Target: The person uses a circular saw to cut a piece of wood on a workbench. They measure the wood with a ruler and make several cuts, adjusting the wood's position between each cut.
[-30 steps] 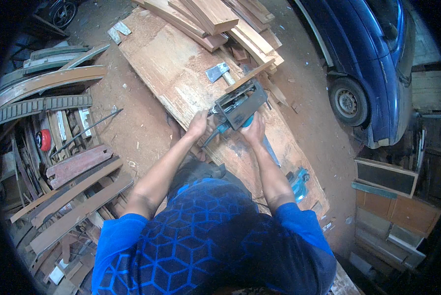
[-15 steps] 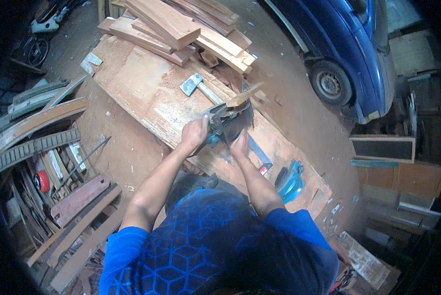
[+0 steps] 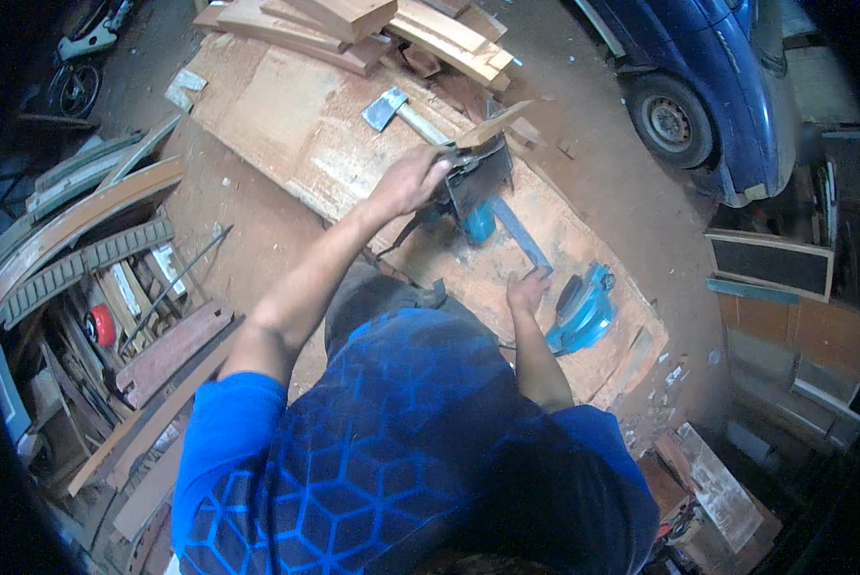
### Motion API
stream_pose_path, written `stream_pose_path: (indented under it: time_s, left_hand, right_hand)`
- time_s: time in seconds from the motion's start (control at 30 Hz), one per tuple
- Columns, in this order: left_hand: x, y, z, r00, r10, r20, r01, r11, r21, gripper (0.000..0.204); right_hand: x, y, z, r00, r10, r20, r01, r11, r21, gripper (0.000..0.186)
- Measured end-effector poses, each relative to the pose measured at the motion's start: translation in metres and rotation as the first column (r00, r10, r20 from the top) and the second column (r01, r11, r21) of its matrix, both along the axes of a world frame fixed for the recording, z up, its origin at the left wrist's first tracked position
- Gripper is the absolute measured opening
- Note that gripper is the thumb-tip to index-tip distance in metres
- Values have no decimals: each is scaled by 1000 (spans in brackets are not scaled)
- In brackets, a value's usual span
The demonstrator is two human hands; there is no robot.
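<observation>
The left hand (image 3: 411,182) curls around the edge of an upturned power tool (image 3: 487,180), its dark plate tilted up, on the tabletop (image 3: 286,125). The right hand (image 3: 528,290) touches the lower end of a flat square (image 3: 521,236) (whether its fingers close there, I cannot tell). The tool looks heavy and rigid, best taken by its body; the square seems light, stiff, easily held at that end

A teal, dark-plated tool (image 3: 478,184) tilts beside a grey try square (image 3: 522,236).
</observation>
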State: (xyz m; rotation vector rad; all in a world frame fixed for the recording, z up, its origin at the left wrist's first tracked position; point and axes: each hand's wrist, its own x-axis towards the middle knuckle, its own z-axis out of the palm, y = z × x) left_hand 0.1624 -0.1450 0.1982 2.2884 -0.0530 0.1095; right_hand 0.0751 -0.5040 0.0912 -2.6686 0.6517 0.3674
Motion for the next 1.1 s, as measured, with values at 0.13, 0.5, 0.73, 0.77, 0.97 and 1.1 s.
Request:
stream_pose_path:
  time_s: [0.13, 0.5, 0.73, 0.77, 0.97, 1.1]
  left_hand:
    - [8, 10, -5, 972, -185, -148, 166, 977, -132, 53]
    - [8, 39, -40, 984, -173, -38, 160, 959, -233, 52]
    - [11, 20, -46, 985, -174, 12, 171, 950, -262, 53]
    - [12, 15, -44, 986, -166, 11, 163, 950, -265, 53]
    - [5, 9, -35, 995, -93, -28, 85, 971, -223, 52]
    - [5, 5, -34, 990, -122, -72, 98, 957, -273, 50]
  right_hand:
    - [-12, -27, -25, 984, 152, 92, -156, 987, 33, 72]
    - [-20, -19, 43, 868, 99, -487, -168, 981, -100, 51]
    - [-85, -29, 70, 869, 288, -402, -292, 955, 54, 52]
    - [-85, -37, 64, 918, 368, -149, -363, 930, 65, 51]
    - [1, -13, 95, 914, 347, 212, -393, 886, 246, 43]
    - [86, 1, 35, 810, 472, 349, -542, 829, 136, 34]
